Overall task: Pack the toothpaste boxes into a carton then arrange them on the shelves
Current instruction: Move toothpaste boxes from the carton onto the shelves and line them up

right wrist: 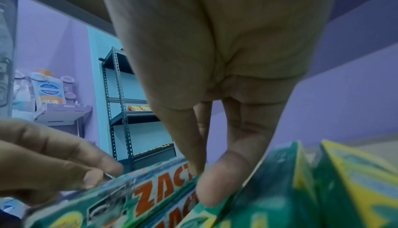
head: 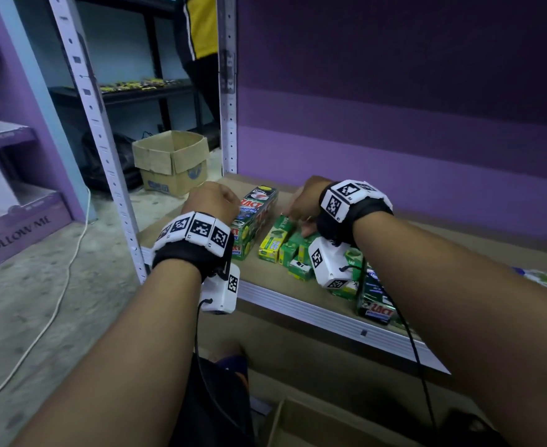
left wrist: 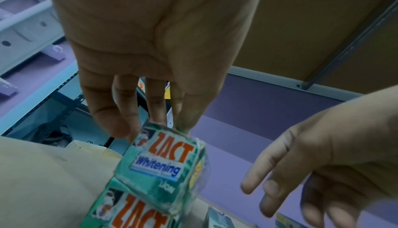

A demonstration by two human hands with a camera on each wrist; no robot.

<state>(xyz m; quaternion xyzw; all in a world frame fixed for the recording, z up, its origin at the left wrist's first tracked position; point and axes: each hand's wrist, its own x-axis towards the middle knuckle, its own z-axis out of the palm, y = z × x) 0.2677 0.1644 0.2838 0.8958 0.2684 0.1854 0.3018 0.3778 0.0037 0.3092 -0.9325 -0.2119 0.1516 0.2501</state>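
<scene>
Slippage worries me: my left hand (head: 212, 198) pinches only the ZACT Whitening pack (head: 256, 217) by its end, film likely slick. My right hand (head: 304, 201), fingers straight, rests on green toothpaste boxes (head: 285, 240) just beside that pinch; a nudge could scatter them.

The right hand's (right wrist: 215, 44) straight fingertips (right wrist: 217, 185) pressed a green box (right wrist: 271, 189) beside the ZACT pack (right wrist: 150, 196) (orange lettering), while the left hand's (right wrist: 49, 160) fingers curled over that pack's edge.

On the shelf (head: 262, 279), the long pack (head: 256, 214) lies at my left hand (head: 212, 198), the small boxes (head: 277, 240) right of it under my right hand (head: 304, 201). A carton (head: 172, 162) stands on the floor beyond.
</scene>
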